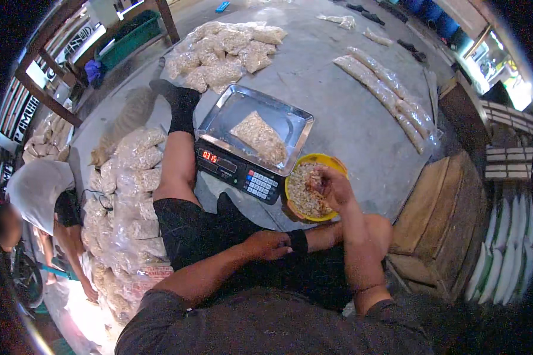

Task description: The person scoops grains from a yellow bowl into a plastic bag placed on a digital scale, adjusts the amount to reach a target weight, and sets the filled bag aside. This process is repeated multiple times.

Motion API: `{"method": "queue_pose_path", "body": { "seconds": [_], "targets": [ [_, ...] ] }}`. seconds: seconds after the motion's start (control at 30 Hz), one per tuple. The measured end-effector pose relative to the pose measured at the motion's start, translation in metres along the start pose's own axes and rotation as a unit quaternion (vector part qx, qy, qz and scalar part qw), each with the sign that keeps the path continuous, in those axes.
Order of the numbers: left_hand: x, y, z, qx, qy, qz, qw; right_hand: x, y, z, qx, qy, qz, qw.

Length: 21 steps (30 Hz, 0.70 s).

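pale pieces (300, 192) are filling a yellow bowl (331, 161) beneath the right hand (337, 189), its fingers curled; their grip, like that of the left hand (267, 245), i cannot tell; beyond them grey floor (343, 121) is spreading, a wooden box (435, 213) standing rightward

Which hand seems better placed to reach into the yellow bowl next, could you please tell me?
Probably the right hand: it is over the yellow bowl, while the left hand lies farther away, by the right shin.

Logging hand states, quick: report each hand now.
Left hand: at a black sock; open or closed cannot be told.
Right hand: fingers curled over the yellow bowl; whether it grips anything cannot be told.
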State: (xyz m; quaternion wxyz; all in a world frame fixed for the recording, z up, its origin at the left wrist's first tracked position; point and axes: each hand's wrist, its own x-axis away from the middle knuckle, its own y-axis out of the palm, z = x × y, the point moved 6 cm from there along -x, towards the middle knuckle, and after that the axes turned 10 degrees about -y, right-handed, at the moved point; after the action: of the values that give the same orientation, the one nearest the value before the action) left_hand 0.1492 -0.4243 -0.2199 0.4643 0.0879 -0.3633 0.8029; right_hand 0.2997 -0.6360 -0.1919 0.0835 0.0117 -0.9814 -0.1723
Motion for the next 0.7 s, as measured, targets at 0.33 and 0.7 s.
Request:
{"method": "queue_pose_path", "body": {
  "seconds": [0.33, 0.7],
  "targets": [
    [0.015, 0.001, 0.001, 0.062, 0.045, 0.014, 0.997, -0.043, 0.088, -0.010, 0.179, -0.104, -0.065, 0.976],
    [0.034, -0.017, 0.013, 0.076, 0.087, -0.017, 0.993, 0.007, 0.071, -0.058, 0.193, -0.106, 0.090, 0.971]
  ]
}}
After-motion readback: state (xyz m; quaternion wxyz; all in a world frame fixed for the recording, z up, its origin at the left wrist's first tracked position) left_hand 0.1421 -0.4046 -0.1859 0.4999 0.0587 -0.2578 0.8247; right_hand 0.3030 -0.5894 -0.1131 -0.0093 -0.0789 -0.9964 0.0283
